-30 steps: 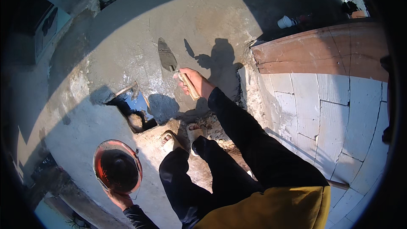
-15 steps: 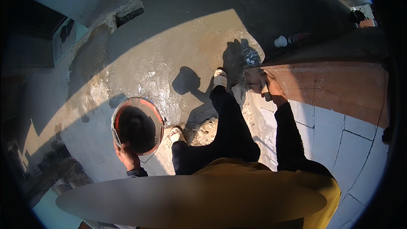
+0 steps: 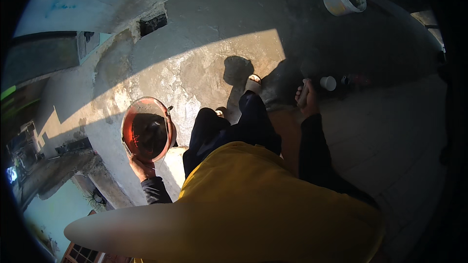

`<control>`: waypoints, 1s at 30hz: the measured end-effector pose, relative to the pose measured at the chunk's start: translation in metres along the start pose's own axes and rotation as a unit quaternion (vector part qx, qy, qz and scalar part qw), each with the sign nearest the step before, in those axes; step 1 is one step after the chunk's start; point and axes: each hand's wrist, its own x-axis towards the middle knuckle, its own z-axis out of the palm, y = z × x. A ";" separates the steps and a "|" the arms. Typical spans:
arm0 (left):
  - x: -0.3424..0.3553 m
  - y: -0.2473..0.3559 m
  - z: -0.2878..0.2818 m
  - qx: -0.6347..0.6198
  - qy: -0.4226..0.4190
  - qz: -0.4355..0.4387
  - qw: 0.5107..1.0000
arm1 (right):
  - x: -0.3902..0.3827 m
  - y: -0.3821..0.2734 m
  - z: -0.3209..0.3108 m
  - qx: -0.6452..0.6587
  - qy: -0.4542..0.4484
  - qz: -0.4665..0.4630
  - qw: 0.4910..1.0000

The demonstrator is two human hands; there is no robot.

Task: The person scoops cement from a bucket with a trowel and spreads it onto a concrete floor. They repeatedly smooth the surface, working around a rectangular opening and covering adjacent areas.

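Note:
My left hand [image 3: 141, 166] grips the side of an orange-red bucket [image 3: 134, 131] with a dark, dirty inside and a wire handle, held at my left hip. My right hand [image 3: 308, 101] is closed round the wooden handle of a trowel [image 3: 304, 92]; its blade is hard to make out in the shadow. Below, my sandaled foot [image 3: 253, 84] is on grey, patchy wet cement [image 3: 175, 68]. Just right of the trowel, a small white cup [image 3: 327, 84] stands beside a dark and red object [image 3: 356, 80] that I cannot make out.
A white bucket [image 3: 336, 0] with cement stains is at the far upper right. Along the upper left are a rough wall edge with dark openings [image 3: 152, 24] and a door-like panel [image 3: 44, 56]. A pale raised surface [image 3: 375, 141] fills the shaded right side.
My view and feet have moved along the cement, away from the broken hole seen earlier. The trowel has left the sunlit patch for the shade at the right; the orange bucket stays in my left hand.

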 end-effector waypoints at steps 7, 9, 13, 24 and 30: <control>0.037 -0.043 0.138 0.018 0.021 0.064 0.998 | 0.019 -0.148 -0.027 -0.166 0.057 -0.001 0.985; 0.047 -0.076 0.188 -0.072 -0.026 0.111 0.991 | 0.047 -0.186 -0.017 -0.191 0.101 -0.052 0.975; 0.029 -0.104 0.249 -0.102 0.024 0.083 0.991 | 0.074 -0.277 -0.017 -0.377 0.072 -0.116 0.916; -0.131 -0.297 0.446 -0.198 0.256 0.067 0.944 | 0.393 -0.390 0.103 -0.615 -0.103 0.020 0.782; -0.115 -0.452 0.514 -0.197 0.342 -0.035 0.918 | 0.623 -0.258 0.160 -0.723 -0.129 -0.043 0.677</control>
